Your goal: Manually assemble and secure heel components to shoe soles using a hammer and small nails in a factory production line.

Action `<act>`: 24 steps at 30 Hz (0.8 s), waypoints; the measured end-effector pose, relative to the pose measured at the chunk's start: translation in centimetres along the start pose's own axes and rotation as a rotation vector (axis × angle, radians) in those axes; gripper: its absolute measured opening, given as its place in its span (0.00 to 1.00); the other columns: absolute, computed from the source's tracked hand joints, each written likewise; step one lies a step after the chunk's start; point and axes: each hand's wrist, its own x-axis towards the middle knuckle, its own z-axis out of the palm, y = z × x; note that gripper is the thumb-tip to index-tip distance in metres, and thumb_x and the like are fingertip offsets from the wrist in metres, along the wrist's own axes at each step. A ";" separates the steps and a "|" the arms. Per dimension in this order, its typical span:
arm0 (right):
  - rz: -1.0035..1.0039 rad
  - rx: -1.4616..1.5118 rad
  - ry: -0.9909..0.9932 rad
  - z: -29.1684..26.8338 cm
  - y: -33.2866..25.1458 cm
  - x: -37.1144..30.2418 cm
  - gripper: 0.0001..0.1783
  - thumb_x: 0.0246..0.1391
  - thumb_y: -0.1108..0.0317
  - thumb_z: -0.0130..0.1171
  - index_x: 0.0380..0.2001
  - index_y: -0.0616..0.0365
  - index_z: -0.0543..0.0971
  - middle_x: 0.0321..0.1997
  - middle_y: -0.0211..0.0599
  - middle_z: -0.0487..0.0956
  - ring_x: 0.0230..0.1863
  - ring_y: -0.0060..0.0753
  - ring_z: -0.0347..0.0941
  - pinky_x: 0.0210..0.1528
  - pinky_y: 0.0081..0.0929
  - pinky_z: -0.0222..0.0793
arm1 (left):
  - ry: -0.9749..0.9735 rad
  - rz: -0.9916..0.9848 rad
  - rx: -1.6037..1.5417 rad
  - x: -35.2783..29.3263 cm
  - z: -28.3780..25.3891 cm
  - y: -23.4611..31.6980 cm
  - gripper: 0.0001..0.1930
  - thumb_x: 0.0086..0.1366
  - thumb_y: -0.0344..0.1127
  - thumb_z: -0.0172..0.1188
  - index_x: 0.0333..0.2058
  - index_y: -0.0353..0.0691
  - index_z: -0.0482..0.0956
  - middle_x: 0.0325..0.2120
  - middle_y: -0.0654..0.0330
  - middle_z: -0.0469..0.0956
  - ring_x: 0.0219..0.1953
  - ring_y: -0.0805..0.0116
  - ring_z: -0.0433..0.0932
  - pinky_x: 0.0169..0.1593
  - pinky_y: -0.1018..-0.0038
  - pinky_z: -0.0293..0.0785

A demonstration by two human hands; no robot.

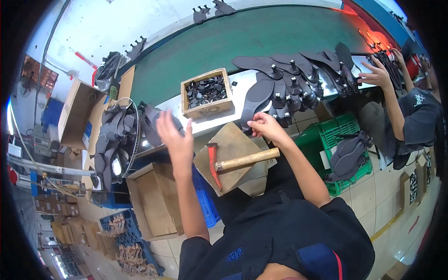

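Observation:
My left hand (174, 142) is raised with its fingers apart, holding nothing, in front of a dark sole at the edge of the left-hand pile. My right hand (268, 129) has its fingers curled in a pinch at the near end of a dark grey shoe sole (259, 94), which lies on the bench. Between my arms, a hammer (247, 160) with a red head and wooden handle rests on a worn board (228, 140) over my lap. Beyond it stands a wooden box (207, 111) of small black pieces.
Heeled soles (291, 86) lie in rows at right; another pile of soles (114, 135) is at left. A green conveyor belt (196, 56) runs behind. A green crate (343, 135) stands right, a cardboard box (154, 200) lower left. A co-worker's hand (375, 74) reaches in at right.

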 end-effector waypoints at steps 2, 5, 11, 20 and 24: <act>-0.089 0.103 0.031 0.3 0.2 0.8 0.12 0.59 0.67 0.60 0.40 0.62 0.73 0.24 0.26 0.74 0.21 0.16 0.69 0.22 0.17 0.61 | -0.097 0.069 -0.075 -0.8 0.8 0.9 0.31 0.62 0.37 0.63 0.62 0.34 0.66 0.64 0.43 0.62 0.68 0.42 0.55 0.70 0.54 0.50; -0.244 0.084 0.146 0.8 -1.5 0.7 0.09 0.60 0.68 0.59 0.39 0.61 0.74 0.23 0.22 0.71 0.21 0.12 0.64 0.21 0.17 0.56 | -0.179 0.132 -0.234 -1.5 2.0 1.9 0.29 0.63 0.36 0.62 0.61 0.34 0.66 0.62 0.43 0.64 0.67 0.44 0.58 0.70 0.55 0.51; -0.542 -0.101 -0.069 4.2 -9.2 -0.6 0.11 0.63 0.67 0.57 0.44 0.61 0.76 0.27 0.22 0.73 0.26 0.13 0.66 0.29 0.16 0.63 | -0.476 -0.200 -1.129 1.2 3.1 5.2 0.27 0.70 0.39 0.59 0.62 0.33 0.64 0.59 0.50 0.70 0.60 0.62 0.69 0.62 0.69 0.65; -0.597 -0.873 0.636 -6.3 -12.9 1.7 0.16 0.63 0.61 0.55 0.43 0.64 0.78 0.38 0.54 0.82 0.42 0.56 0.79 0.43 0.45 0.74 | -0.031 -0.370 -1.207 4.6 -3.2 -2.5 0.09 0.70 0.32 0.56 0.46 0.35 0.77 0.37 0.59 0.82 0.35 0.72 0.81 0.41 0.76 0.78; -0.557 -1.092 0.576 -10.9 -12.6 5.8 0.18 0.59 0.59 0.58 0.44 0.63 0.77 0.43 0.53 0.81 0.47 0.56 0.77 0.50 0.46 0.72 | 0.124 -0.442 -1.052 7.8 -7.7 -10.4 0.11 0.69 0.35 0.57 0.45 0.36 0.78 0.37 0.58 0.82 0.36 0.67 0.82 0.41 0.72 0.78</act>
